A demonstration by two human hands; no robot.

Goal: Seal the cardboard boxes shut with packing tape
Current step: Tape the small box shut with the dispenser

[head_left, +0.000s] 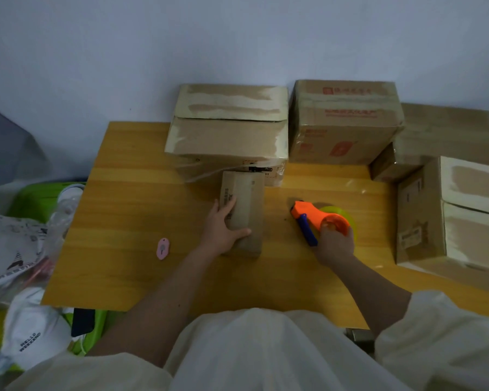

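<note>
The left hand (223, 225) is gripping a small cardboard box (244, 210); just right of that box, the right hand (335, 244) is holding an orange tape dispenser (319, 218).

Both forearms reach up from the lower part of the frame toward its centre, sleeves pushed back. The left hand (223, 227) lies near the middle, fingers spread and thumb apart. The right hand (335, 244), right of centre, has curled fingers.
</note>
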